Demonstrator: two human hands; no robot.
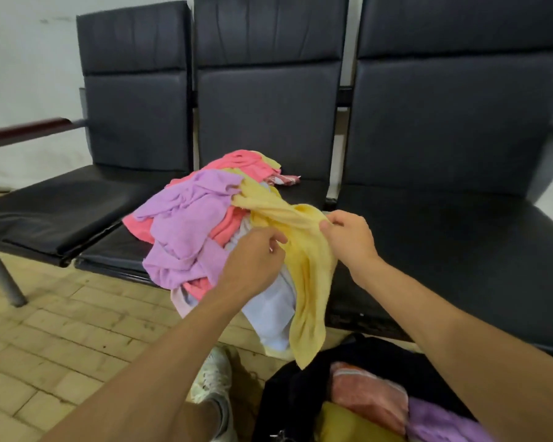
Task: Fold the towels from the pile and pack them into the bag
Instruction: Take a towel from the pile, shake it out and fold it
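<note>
A yellow towel (307, 260) is held up just in front of the pile (189, 218) of pink, purple and white towels heaped on the middle seat of the bench (428, 234). Its far end lies on top of the pile, and its loose end hangs past the seat edge towards the black bag (288, 393). The bag stands open on the floor below and in front of the pile, with folded towels (367, 397) in pink, yellow and purple seen inside. The upper edge of the yellow towel is gripped by both hands. The fingers (276, 239) of the left hand (253, 253) are curled round a bunched part nearest the pile, and those of the right hand (348, 237) are pinched together on the edge a little further from it. The step in hand is judged to be drawing this towel clear and finding its corners. It would best be lifted fully off the pile so that no neighbour is dragged along. The grips should then be slid outward along one hem until two corners are held, and the cloth shaken flat before any fold is made. The empty seat beside the pile could serve for folding.
</note>
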